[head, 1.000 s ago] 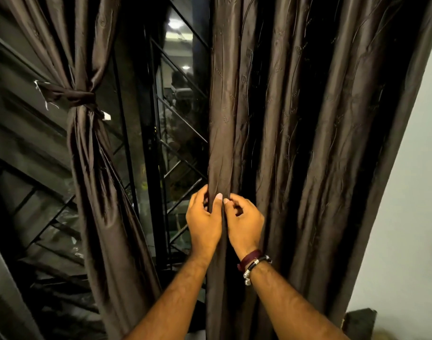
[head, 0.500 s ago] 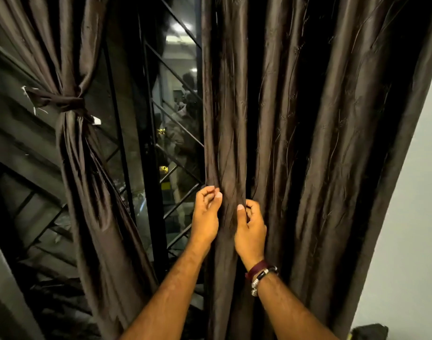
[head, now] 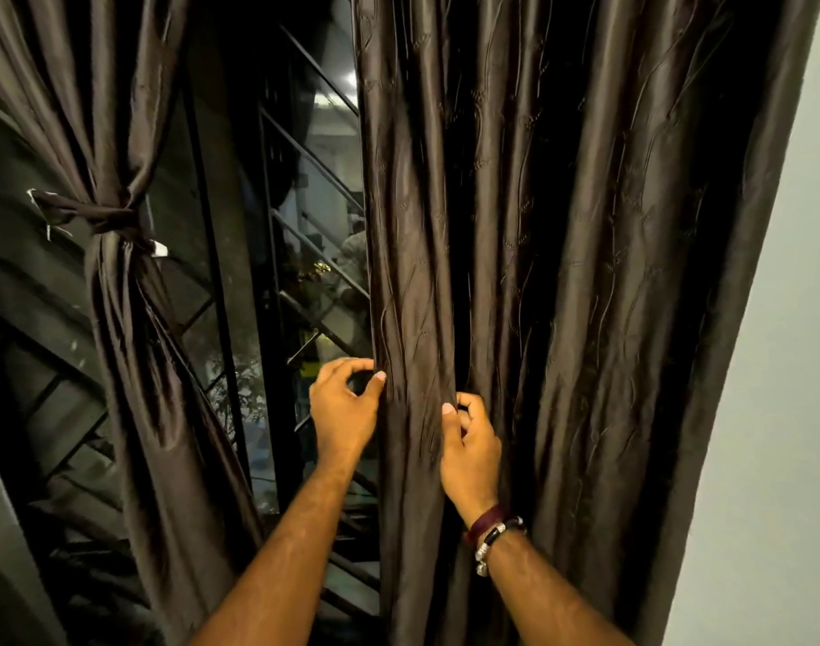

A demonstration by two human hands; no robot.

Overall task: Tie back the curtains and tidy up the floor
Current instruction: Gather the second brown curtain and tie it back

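Observation:
A dark brown right curtain (head: 585, 272) hangs loose in long folds over the right half of the window. My left hand (head: 343, 407) curls round its left edge, thumb tip on the front of the cloth. My right hand (head: 468, 440), bracelets on its wrist, pinches a fold a little to the right and slightly lower. A narrow strip of cloth is bunched between both hands. The left curtain (head: 133, 342) is gathered and bound by a fabric tie-back (head: 100, 216) with a knot.
A dark window with a black diagonal metal grille (head: 305, 254) shows between the curtains. A pale wall (head: 771, 412) borders the right curtain. The floor is out of view.
My hands, close together a second ago, have moved apart along the curtain's edge. The left one went left to the edge, the right one further right and down into the folds.

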